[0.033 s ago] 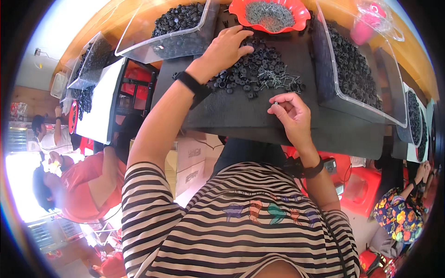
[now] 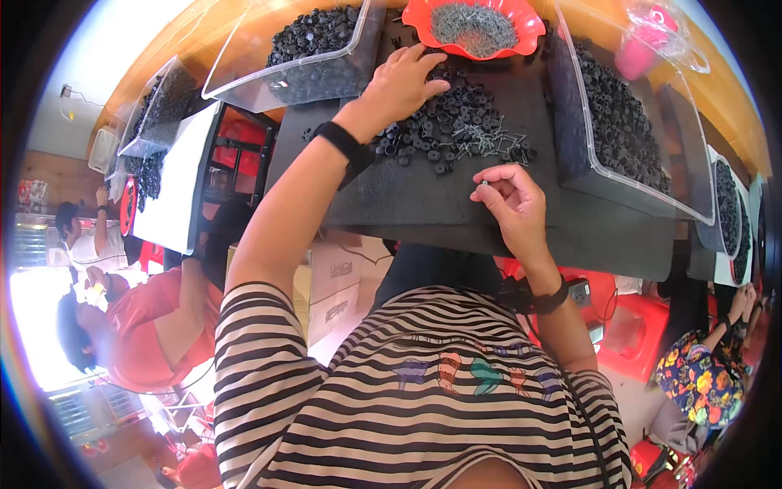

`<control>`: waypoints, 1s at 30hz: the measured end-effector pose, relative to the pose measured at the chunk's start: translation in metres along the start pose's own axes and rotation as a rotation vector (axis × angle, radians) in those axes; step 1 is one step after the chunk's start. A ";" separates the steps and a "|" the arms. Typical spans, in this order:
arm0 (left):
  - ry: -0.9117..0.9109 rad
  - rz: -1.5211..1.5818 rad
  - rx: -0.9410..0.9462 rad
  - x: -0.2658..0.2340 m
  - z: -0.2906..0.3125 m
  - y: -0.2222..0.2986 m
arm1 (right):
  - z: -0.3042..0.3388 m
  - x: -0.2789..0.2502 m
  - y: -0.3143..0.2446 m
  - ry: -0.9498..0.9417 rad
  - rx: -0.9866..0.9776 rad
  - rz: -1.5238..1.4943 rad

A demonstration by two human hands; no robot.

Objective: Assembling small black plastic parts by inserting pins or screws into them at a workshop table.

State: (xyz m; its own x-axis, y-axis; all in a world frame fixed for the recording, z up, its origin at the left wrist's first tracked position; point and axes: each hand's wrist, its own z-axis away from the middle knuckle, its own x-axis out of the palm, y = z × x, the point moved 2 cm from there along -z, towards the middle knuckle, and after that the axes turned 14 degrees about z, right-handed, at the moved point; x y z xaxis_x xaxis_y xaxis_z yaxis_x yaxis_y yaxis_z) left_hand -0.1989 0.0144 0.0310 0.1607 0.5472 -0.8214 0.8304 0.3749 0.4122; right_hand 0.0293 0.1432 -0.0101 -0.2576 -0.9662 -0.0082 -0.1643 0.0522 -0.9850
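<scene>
My left hand [image 2: 399, 85] reaches over the far left side of a heap of small round black plastic caps [image 2: 444, 118]. Its fingers and thumb are spread, with nothing visible between them. Closer to me, my right hand [image 2: 515, 200] is closed in a pinch above the dark table [image 2: 391, 204]. A tiny silvery tip, which looks like a screw [image 2: 485, 183], pokes out between thumb and forefinger. Loose grey screws [image 2: 481, 140] lie at the near right of the heap, just beyond my right hand.
A red scalloped bowl [image 2: 533, 28] of screws sits at the far edge. Clear plastic bins of black parts stand left [image 2: 244, 99] and right [image 2: 593, 167]. A pink cup [image 2: 643, 53] in a bag is behind the right bin. Co-workers [image 2: 167, 326] sit on both sides.
</scene>
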 end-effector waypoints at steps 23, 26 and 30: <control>-0.141 0.393 -0.108 -0.042 0.077 0.038 | 0.001 -0.002 0.000 0.074 -0.049 0.028; -0.118 0.435 -0.182 -0.048 0.072 0.050 | 0.002 -0.003 -0.001 0.099 -0.049 0.014; -0.177 0.239 0.033 -0.032 0.073 0.063 | 0.002 -0.004 0.000 0.126 -0.076 0.028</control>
State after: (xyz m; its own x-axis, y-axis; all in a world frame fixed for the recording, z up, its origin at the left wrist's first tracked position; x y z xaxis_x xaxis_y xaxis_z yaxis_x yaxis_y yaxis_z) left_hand -0.1128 -0.0338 0.0540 0.4416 0.4771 -0.7598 0.7743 0.2252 0.5914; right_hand 0.0323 0.1464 -0.0102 -0.3797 -0.9251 -0.0095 -0.2254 0.1025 -0.9689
